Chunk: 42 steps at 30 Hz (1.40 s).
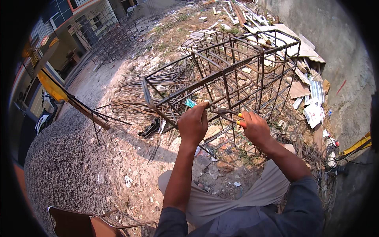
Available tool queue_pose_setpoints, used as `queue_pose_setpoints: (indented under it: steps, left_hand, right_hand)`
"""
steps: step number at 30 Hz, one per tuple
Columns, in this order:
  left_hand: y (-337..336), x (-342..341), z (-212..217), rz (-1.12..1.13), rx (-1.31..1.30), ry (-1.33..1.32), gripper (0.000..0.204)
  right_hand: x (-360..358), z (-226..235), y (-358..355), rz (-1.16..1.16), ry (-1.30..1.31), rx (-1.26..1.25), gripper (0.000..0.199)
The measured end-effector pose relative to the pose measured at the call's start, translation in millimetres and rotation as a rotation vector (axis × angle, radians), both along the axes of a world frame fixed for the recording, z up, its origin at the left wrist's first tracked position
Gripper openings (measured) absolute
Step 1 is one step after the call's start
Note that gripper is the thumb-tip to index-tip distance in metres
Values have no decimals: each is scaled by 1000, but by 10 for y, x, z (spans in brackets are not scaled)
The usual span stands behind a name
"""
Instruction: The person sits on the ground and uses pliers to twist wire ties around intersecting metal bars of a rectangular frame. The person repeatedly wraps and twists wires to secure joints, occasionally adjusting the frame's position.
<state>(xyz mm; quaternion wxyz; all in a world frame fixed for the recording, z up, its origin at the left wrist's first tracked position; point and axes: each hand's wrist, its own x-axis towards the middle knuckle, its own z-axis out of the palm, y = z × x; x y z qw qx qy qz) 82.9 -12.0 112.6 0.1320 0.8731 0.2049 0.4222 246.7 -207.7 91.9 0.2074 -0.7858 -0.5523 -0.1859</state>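
A pair of pincers [225,112] with yellow-and-red handle grips is in my right hand [256,125], its fingers closed round the handles. The dark jaws point left, up against a bar of the rebar cage [223,73]. Just left of the jaws, my left hand [192,123] is closed, thumb and forefinger together beside the same bar; what they pinch is too small to make out. The cage is a long frame of rusty bars and square stirrups, stretching from in front of me to the far right.
Loose rebar [130,94] lies in a heap left of the cage. A gravel pile [67,170] rises at left, with a brown chair [75,221] below it. Scrap boards [300,47] lie along the concrete wall [335,47] at right. A yellow-wrapped pole [55,87] slants in from the left.
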Motion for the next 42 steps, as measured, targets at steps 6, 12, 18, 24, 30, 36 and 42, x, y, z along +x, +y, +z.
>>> queue_pose_setpoints:
  steps: [6,12,18,24,30,36,42]
  left_hand:
    - [-6,27,40,-5,-8,8,21]
    - [54,12,31,-12,-34,11,22]
    - [-5,-92,25,-51,-8,22,22]
    - [-47,-153,49,-87,-4,55,38]
    - [-20,-108,30,-44,30,63,42]
    - [-10,-104,41,-47,-9,87,44]
    - [-52,-122,59,-52,6,55,42]
  right_hand:
    - [319,75,27,118,96,-42,26]
    - [154,80,45,99,322,-109,26]
    - [-521,-133,-77,315,1770,-253,24]
    - [-671,-104,-92,387,2169,-191,34]
    - [-844,-21,-272,128,1253,-5,53]
    - [-792,-104,-192,332,1577,-14,48]
    - [-664,-357,-265,788,2458,105,45]
